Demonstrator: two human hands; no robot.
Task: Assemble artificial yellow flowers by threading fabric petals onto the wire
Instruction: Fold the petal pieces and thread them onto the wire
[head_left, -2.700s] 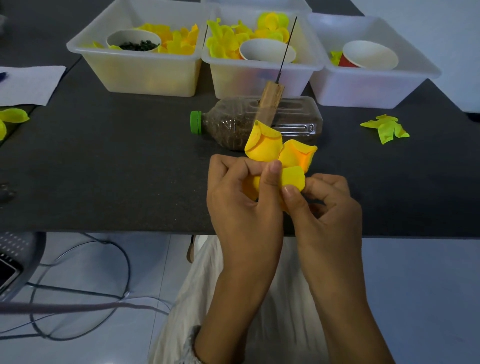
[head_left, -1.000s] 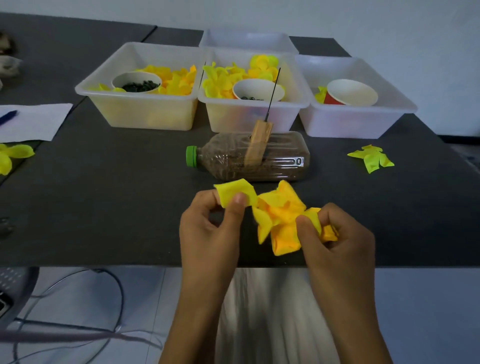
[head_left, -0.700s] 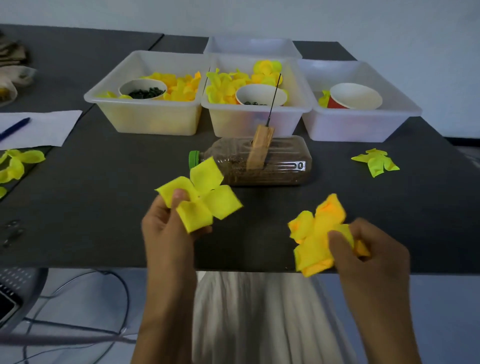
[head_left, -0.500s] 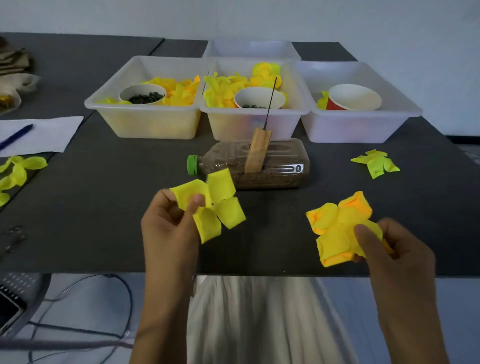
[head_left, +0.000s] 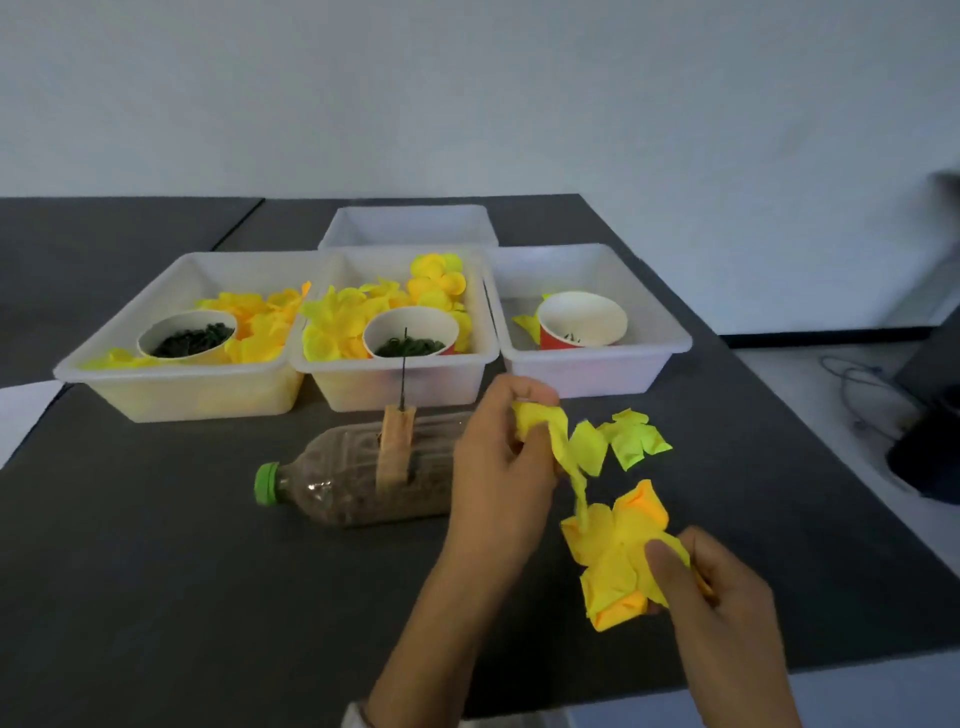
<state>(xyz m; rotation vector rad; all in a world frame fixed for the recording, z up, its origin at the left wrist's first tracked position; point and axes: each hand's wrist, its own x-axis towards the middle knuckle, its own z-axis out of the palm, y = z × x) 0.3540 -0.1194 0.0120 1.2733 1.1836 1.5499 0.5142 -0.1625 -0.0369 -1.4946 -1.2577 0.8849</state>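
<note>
Yellow fabric petal piece (head_left: 561, 441) pinched in left hand (head_left: 501, 467) fingers beside wire (head_left: 403, 366) in bottle (head_left: 358, 483), orange-yellow petal piece (head_left: 618, 551) pinched by right hand (head_left: 711, 597) near surface (head_left: 156, 571) front edge, bare surface left of hands

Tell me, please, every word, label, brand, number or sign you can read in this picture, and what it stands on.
None can be read.
The lying plastic bottle shows no label or print.
The three paper cups and the plastic bins are plain.
The petal pieces in the left hand and right hand bear no marks.
</note>
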